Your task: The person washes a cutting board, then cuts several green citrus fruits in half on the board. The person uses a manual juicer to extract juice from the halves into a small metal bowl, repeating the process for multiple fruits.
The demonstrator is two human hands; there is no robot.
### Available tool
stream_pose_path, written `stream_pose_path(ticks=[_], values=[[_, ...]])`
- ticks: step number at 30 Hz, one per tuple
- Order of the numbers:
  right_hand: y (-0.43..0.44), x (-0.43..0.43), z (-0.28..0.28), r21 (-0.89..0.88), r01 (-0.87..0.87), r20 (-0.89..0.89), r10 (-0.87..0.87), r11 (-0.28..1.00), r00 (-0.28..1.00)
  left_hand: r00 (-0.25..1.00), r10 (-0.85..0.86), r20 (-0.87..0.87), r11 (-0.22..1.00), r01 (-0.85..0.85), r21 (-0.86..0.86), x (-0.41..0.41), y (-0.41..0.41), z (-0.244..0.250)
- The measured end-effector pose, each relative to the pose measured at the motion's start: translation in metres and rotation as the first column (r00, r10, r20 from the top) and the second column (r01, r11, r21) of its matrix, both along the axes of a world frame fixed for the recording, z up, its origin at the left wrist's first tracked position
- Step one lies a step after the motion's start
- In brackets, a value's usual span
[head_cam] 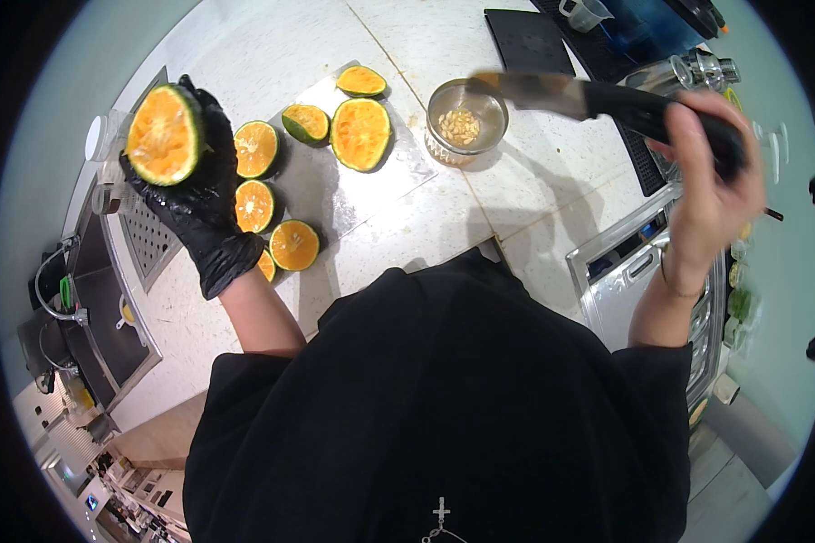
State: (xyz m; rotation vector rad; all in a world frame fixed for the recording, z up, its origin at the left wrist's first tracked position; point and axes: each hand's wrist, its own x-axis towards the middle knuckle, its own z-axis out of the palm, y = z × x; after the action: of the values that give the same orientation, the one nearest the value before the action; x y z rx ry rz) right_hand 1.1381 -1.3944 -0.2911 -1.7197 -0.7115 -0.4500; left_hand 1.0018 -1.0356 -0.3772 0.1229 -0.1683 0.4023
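My left hand (200, 183), in a black glove, grips a green-skinned orange half (163, 136), its cut face turned up. In my bare right hand (713, 170) is a black-handled knife (625, 105), blurred, its blade tip over the rim of a round metal strainer (501, 129). Pale seeds (458, 127) lie in the strainer, which sits on a patterned glass (448, 155). A seeded-looking orange half (360, 134) and two smaller cut pieces, one a wedge (305, 123), rest on a clear sheet (380, 186). Several more halves, including one orange half (294, 245), stand along its left side.
A sink (109, 298) and perforated metal drain plate (146, 237) are on the left, beside lidded clear jars (109, 163). At the back right are a dark flat slab (526, 41), a plastic measuring jug (586, 15) and a metal shaker (713, 70). Metal-framed containers (618, 292) line the right.
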Motion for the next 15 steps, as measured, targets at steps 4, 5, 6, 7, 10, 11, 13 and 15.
stream_pose_path(ticks=[4, 5, 6, 7, 10, 11, 13, 15], values=[[0.008, -0.033, -0.004, 0.244, -0.310, -0.096, 0.341, 0.919, 0.935, 0.835, 0.441, -0.328, 0.883, -0.341, 0.322, 0.002, -0.006, -0.009], [0.009, -0.039, -0.016, 0.072, -0.364, -0.144, 0.371, 0.928, 0.917, 0.837, 0.432, -0.335, 0.895, -0.350, 0.277, 0.003, -0.011, -0.010], [0.017, -0.046, -0.030, -0.025, -0.446, -0.243, 0.428, 0.895, 0.871, 0.858, 0.415, -0.302, 0.897, -0.330, 0.293, 0.003, -0.013, -0.012], [0.026, -0.052, -0.044, -0.120, -0.530, -0.341, 0.466, 0.840, 0.816, 0.876, 0.398, -0.273, 0.898, -0.310, 0.312, 0.002, -0.015, -0.015], [0.057, -0.066, -0.111, -0.209, -0.609, -0.047, 0.614, 0.766, 0.788, 0.905, 0.341, -0.255, 0.882, -0.214, 0.420, 0.000, -0.018, -0.024], [0.062, -0.068, -0.132, -0.236, -0.629, -0.013, 0.645, 0.740, 0.764, 0.849, 0.444, -0.286, 0.824, -0.262, 0.503, -0.003, -0.006, -0.038], [0.071, -0.065, -0.168, -0.299, -0.658, 0.049, 0.699, 0.691, 0.713, 0.825, 0.449, -0.343, 0.798, -0.197, 0.570, -0.005, -0.016, -0.044], [0.082, -0.060, -0.190, -0.330, -0.638, 0.107, 0.699, 0.696, 0.707, 0.873, 0.380, -0.305, 0.772, -0.118, 0.625, 0.001, -0.028, -0.039]])
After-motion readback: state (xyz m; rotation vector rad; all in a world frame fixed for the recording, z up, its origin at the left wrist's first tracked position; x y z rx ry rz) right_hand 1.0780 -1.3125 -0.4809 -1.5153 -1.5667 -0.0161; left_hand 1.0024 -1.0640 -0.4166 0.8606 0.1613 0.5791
